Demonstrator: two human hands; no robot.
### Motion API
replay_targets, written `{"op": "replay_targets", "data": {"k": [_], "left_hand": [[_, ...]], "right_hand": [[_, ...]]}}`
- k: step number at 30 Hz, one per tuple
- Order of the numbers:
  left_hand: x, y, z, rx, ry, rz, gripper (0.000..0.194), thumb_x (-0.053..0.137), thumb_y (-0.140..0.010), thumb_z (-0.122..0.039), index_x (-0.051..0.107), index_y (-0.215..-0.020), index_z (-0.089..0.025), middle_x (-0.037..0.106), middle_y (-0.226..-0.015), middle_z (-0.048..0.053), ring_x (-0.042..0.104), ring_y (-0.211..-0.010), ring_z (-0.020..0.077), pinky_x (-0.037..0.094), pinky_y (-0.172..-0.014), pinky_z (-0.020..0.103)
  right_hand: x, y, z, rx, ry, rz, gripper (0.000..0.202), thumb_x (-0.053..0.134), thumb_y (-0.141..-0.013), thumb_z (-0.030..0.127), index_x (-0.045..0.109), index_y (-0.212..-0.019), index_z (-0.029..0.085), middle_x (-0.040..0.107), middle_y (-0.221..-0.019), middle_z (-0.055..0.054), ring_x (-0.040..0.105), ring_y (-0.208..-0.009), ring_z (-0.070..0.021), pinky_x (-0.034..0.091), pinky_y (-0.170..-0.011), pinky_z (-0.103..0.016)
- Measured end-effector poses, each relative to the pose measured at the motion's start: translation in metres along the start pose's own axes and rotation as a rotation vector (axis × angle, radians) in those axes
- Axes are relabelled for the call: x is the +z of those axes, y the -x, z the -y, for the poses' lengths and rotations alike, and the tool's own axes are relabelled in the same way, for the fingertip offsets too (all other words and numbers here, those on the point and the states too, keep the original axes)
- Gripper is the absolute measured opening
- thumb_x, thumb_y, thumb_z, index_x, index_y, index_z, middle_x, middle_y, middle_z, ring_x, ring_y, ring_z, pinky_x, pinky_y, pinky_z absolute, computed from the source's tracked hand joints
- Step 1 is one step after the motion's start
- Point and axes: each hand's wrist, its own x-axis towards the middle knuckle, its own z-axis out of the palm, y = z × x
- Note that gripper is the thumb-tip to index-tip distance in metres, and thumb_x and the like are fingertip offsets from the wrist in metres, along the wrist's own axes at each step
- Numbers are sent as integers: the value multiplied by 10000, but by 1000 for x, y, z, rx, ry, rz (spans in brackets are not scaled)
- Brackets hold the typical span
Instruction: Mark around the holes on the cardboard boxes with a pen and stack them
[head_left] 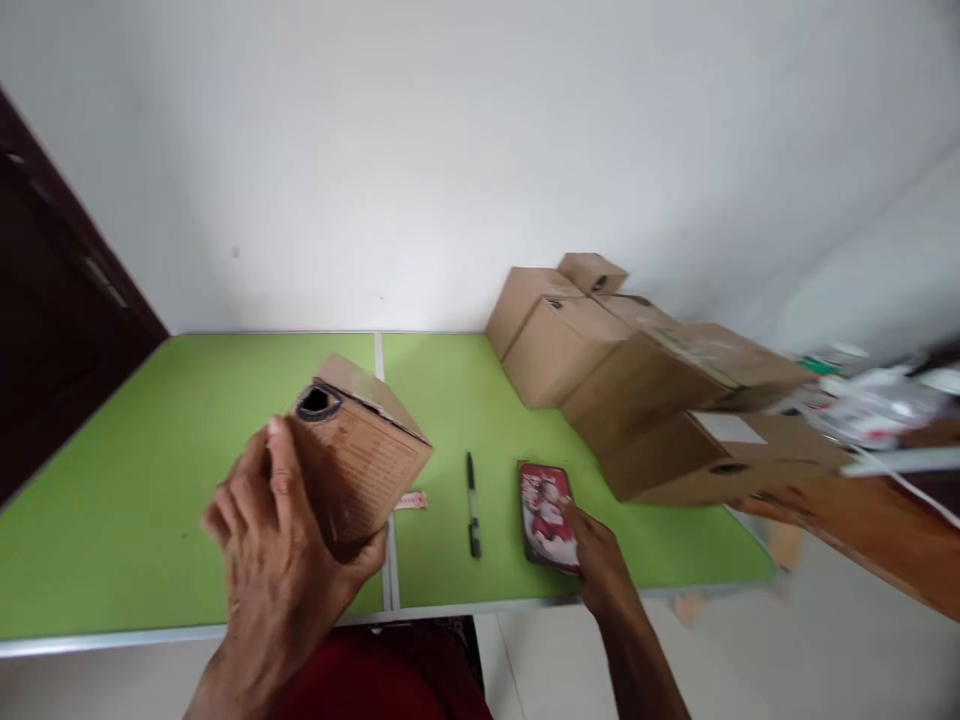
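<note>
My left hand (289, 545) grips a small cardboard box (367, 470), thumb beneath and fingers along its left side. The box is tilted above the green table, and a dark-rimmed round hole shows in its near face. At the right, my right hand (600, 560) has its fingers closed on the right edge of a red tin (547, 515). This tin is flat with rounded corners and has a picture on its top; I cannot tell whether it touches the table. Between the hands lies a black pen (472, 505). A pink printed strip (411, 500) is partly behind the box.
Several cardboard boxes (570, 350) crowd the right side of the green table (135, 500). Among them, a box with a white label (727, 428) stands near the right edge. Blurred plastic-wrapped items (877, 405) are farther right. A white wall (420, 150) rises behind.
</note>
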Motion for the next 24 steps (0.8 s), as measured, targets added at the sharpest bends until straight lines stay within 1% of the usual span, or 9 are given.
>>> {"op": "replay_targets", "data": {"k": [2, 4, 6, 9, 13, 15, 16, 20, 24], "left_hand": [[-2, -3, 1, 5, -1, 24, 1412, 814, -775, -676, 26, -1787, -88, 395, -1632, 388, 512, -1361, 617, 424, -1044, 762], [-3, -5, 2, 14, 7, 34, 1439, 790, -776, -755, 18, -1788, -85, 374, -1634, 405, 509, -1355, 651, 421, -1034, 802], [-4, -6, 1, 23, 14, 36, 1445, 785, -780, -771, 12, -1790, -86, 375, -1626, 411, 515, -1342, 667, 426, -1023, 824], [-3, -6, 2, 31, 26, 15, 1441, 807, -775, -745, 11, -1792, -106, 374, -1636, 405, 510, -1355, 680, 419, -1034, 844], [-3, -12, 9, -8, 75, -6, 1492, 836, -688, -747, -13, -1802, -233, 376, -1669, 335, 516, -1345, 689, 422, -1019, 874], [-4, -18, 13, -35, 109, -4, 1528, 837, -643, -763, -31, -1800, -271, 367, -1685, 310, 489, -1378, 703, 413, -1027, 892], [-4, -22, 14, -48, 119, -3, 1526, 828, -644, -771, -29, -1801, -265, 369, -1687, 312, 472, -1399, 711, 406, -1034, 899], [-5, -40, 17, -39, 141, -19, 1462, 791, -695, -760, 54, -1800, -148, 416, -1644, 372, 458, -1421, 722, 391, -1057, 907], [-5, -61, 13, 52, 183, -53, 1467, 788, -643, -732, 75, -1806, -191, 459, -1633, 319, 495, -1402, 658, 420, -1059, 880]], "right_hand": [[-1, -7, -6, -43, 102, -15, 615, 788, -723, 807, 654, -816, 214, 710, -654, -3, 724, -620, -224, 594, -629, -363], [-4, -12, -10, -80, 250, -41, 528, 727, -931, 717, 637, -814, 210, 671, -686, 32, 668, -622, -168, 570, -650, -328], [-7, -14, -11, -113, 427, -69, 448, 698, -1047, 585, 644, -828, 198, 649, -735, 43, 641, -658, -148, 566, -692, -316], [-9, -10, -6, -146, 684, -89, 351, 697, -1083, 489, 692, -915, 182, 696, -853, 11, 685, -785, -172, 601, -800, -361], [-4, 0, 5, -158, 920, -102, 289, 683, -1099, 454, 735, -1111, 170, 764, -1057, -48, 749, -989, -224, 628, -944, -450], [0, 4, 9, -164, 995, -113, 286, 684, -1102, 441, 738, -1174, 169, 774, -1137, -68, 756, -1067, -244, 627, -991, -481], [2, 6, 11, -168, 1023, -118, 285, 687, -1101, 433, 738, -1193, 168, 775, -1165, -73, 756, -1092, -250, 625, -1006, -490], [8, 9, 17, -183, 1092, -128, 281, 703, -1095, 413, 737, -1231, 169, 774, -1219, -82, 755, -1130, -257, 624, -1029, -501], [12, 11, 19, -181, 1111, -155, 289, 714, -1088, 409, 734, -1256, 176, 760, -1283, -93, 746, -1160, -263, 624, -1036, -504]]}}
